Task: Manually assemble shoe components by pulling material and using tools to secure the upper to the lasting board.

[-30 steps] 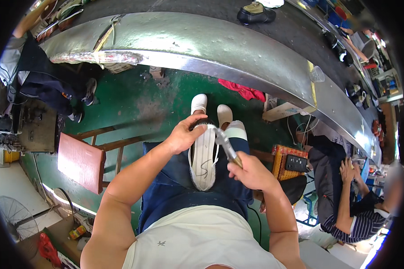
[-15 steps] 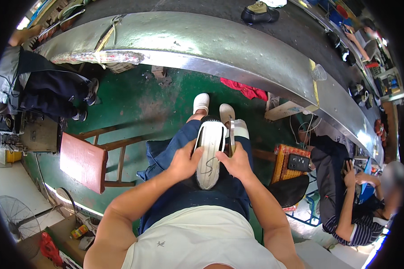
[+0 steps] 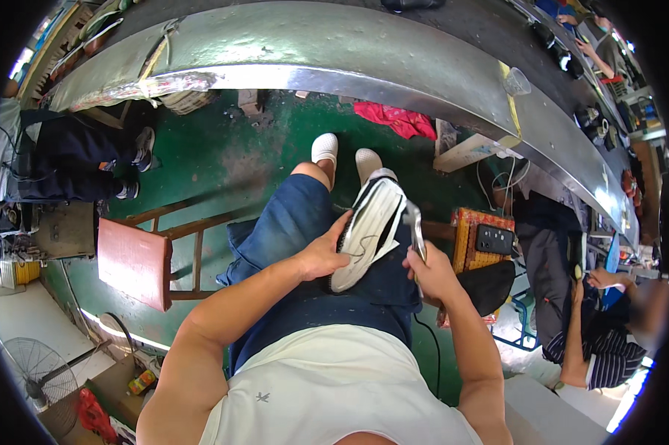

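A shoe (image 3: 368,241) lies tilted across my lap, its long pale underside facing up with a dark scribbled line near the heel. Along its right side a pale strip stands off, leaving a dark gap. My left hand (image 3: 323,254) grips the shoe's left edge, thumb on top and fingers hidden beneath. Just right of the shoe, my right hand (image 3: 432,268) is wrapped round a hand tool with a curved metal head (image 3: 413,215). That head is close to the strip; whether it touches, I cannot tell.
A metal-edged bench (image 3: 312,78) curves across the far side. At left stands a stool (image 3: 134,263) beside a person. On my right are a woven seat (image 3: 472,248) with a black phone-like object (image 3: 495,239) and another seated person. A fan (image 3: 38,374) stands lower left.
The shoe has turned, its toe swinging right. My right hand has left the shoe's edge and moved right with the tool. My left hand has shifted slightly right along the shoe.
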`<state>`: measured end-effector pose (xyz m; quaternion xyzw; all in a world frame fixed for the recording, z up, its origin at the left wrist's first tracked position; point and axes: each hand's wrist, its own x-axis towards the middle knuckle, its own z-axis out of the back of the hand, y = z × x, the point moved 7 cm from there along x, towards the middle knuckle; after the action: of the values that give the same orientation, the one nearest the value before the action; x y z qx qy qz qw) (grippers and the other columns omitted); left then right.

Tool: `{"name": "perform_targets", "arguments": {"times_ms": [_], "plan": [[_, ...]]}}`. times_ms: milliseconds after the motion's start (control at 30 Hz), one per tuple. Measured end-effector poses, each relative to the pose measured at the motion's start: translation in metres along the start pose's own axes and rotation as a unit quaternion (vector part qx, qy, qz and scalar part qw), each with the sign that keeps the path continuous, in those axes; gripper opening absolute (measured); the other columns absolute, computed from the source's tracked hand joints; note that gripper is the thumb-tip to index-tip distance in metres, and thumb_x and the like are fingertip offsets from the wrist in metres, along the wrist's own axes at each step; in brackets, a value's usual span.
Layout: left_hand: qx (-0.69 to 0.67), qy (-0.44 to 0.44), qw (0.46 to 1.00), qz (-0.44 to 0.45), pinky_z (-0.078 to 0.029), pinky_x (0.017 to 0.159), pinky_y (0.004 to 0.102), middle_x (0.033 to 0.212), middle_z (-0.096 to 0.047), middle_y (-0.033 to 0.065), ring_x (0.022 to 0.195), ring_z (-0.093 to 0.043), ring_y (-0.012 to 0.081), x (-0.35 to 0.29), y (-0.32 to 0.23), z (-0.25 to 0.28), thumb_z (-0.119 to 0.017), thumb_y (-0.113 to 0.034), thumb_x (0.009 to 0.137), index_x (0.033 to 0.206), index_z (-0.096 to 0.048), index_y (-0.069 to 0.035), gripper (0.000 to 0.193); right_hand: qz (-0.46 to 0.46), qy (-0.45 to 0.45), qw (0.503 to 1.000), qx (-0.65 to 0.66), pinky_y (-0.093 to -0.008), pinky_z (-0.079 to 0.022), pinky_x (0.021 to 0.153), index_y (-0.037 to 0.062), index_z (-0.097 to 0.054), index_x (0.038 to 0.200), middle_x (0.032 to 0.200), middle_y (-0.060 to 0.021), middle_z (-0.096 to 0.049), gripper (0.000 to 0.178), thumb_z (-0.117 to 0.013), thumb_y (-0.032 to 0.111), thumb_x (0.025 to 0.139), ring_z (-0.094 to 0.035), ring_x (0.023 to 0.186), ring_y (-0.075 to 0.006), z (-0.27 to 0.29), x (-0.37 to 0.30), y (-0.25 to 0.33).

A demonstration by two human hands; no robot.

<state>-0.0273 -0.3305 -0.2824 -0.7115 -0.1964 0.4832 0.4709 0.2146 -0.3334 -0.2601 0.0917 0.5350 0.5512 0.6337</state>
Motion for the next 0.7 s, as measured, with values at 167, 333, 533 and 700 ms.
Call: {"name": "perform_targets", "arguments": {"times_ms": [167, 333, 533, 700], "plan": [[0.034, 0.03, 0.999, 0.002, -0.023, 0.122, 0.0335, 0.16, -0.03, 0.0262, 0.148, -0.034, 0.0294, 0.004, 0.015, -0.009, -0.065, -0.007, 0.085, 0.161, 0.002, 0.003, 0.102, 0.213, 0.053, 0.953, -0.21, -0.0468, -0.053, 0.086, -0.0064, -0.054, 0.124, 0.099, -0.0278, -0.069, 0.038, -0.062, 0.016, 0.094, -0.069, 0.095, -0.0414, -0.006, -0.037, 0.056], [0.004, 0.019, 0.998, -0.054, -0.023, 0.123, 0.0337, 0.162, -0.028, 0.0239, 0.148, -0.034, 0.0273, 0.011, 0.02, -0.014, -0.057, -0.018, 0.094, 0.162, -0.002, 0.002, 0.09, 0.211, 0.05, 0.9, -0.378, -0.0494, -0.055, 0.079, -0.0077, -0.059, 0.106, 0.091, -0.026, -0.069, 0.03, -0.064, 0.018, 0.093, -0.069, 0.086, -0.0415, -0.01, -0.026, 0.09], [-0.258, -0.183, 0.948, 0.04, -0.032, 0.117, 0.0322, 0.152, -0.048, 0.0203, 0.14, -0.045, 0.0233, 0.032, 0.043, -0.011, -0.028, -0.048, 0.112, 0.153, -0.04, 0.003, 0.067, 0.207, 0.055, 0.93, -0.299, -0.0507, -0.054, 0.074, -0.0046, -0.06, 0.094, 0.087, -0.0253, -0.068, 0.027, -0.065, 0.022, 0.093, -0.068, 0.081, -0.043, -0.041, -0.019, 0.067], [0.074, -0.302, 0.95, -0.022, -0.048, 0.102, 0.0432, 0.121, -0.066, 0.0313, 0.119, -0.062, 0.0441, 0.026, 0.036, 0.019, -0.032, -0.04, 0.111, 0.131, -0.063, 0.003, 0.057, 0.167, 0.124, 0.955, -0.21, -0.0497, -0.053, 0.082, -0.0054, -0.057, 0.104, 0.091, -0.0277, -0.066, 0.031, -0.066, 0.022, 0.093, -0.067, 0.09, -0.0432, -0.046, -0.006, 0.048]]}}
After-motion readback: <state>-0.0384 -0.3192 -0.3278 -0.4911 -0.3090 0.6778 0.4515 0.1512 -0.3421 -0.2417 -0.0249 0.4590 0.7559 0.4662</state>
